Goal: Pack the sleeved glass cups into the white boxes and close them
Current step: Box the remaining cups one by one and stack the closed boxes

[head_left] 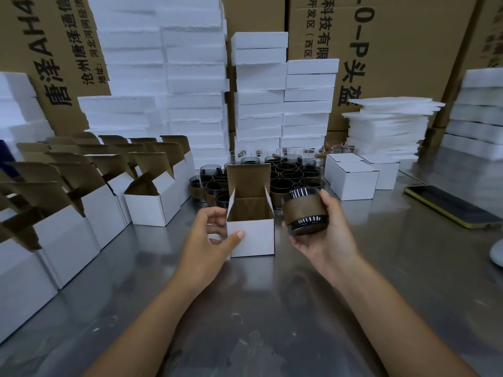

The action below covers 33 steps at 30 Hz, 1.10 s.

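Observation:
An open white box (253, 238) with a brown inside stands on the steel table (272, 308) in the middle, lid flap up. My left hand (209, 235) grips its left side, thumb on the front wall. My right hand (324, 235) holds a dark glass cup with a brown sleeve (304, 210) tilted, just right of the box and level with its rim. Behind the box stand several more sleeved cups (294, 175).
Rows of open white boxes (152, 202) fill the left side. Closed white boxes (353, 180) sit at right, with a phone (451, 206) beyond them. Stacks of white foam (258, 85) and brown cartons (394, 50) line the back.

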Available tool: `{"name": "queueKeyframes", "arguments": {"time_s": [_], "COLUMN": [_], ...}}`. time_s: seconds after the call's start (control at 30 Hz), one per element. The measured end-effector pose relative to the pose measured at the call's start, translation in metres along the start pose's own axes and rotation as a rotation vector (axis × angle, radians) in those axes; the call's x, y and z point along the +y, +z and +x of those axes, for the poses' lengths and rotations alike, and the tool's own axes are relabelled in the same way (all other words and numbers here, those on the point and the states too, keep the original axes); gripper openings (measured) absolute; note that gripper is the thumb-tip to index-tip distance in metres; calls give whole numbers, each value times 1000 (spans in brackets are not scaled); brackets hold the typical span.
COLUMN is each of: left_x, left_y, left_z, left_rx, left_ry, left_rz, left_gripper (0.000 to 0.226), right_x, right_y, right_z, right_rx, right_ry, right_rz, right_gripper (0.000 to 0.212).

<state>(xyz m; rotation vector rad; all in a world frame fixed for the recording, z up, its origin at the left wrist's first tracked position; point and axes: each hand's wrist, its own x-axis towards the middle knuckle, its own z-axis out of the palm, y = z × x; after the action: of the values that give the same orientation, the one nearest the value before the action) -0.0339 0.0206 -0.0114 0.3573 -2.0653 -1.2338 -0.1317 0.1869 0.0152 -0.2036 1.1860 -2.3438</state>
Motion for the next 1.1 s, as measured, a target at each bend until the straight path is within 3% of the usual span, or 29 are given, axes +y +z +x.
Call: {"name": "queueKeyframes", "arguments": {"time_s": [0.13, 0.2, 0.33, 0.5, 0.77, 0.9, 1.1], "left_x": [9, 13, 21, 23, 19, 20, 21], "left_y": [-1, -3, -1, 5, 8, 7, 6], "left_z": [-3, -5, -10, -11, -10, -11, -12], "left_rx": [119, 145, -25, -388, -602, -636, -632], "left_ry": [118, 165, 121, -77, -267, -266, -217], "left_rz": [-72, -106, -310, -484, -615, -609, -599], "left_gripper": [29, 21, 8, 39, 73, 66, 51], "right_x": [3, 5, 9, 14, 25, 27, 25], "right_y": [2, 4, 6, 8, 12, 11, 8], "right_z": [0, -4, -11, -17, -20, -18, -16], "right_rx": [30, 3, -76, -80, -19, -5, -64], "right_ry": [-139, -252, -394, -533, -819, -900, -878], "right_rz": [-146, -223, -291, -537, -799, -850, -846], "right_gripper": [27, 40, 61, 64, 62, 63, 64]}}
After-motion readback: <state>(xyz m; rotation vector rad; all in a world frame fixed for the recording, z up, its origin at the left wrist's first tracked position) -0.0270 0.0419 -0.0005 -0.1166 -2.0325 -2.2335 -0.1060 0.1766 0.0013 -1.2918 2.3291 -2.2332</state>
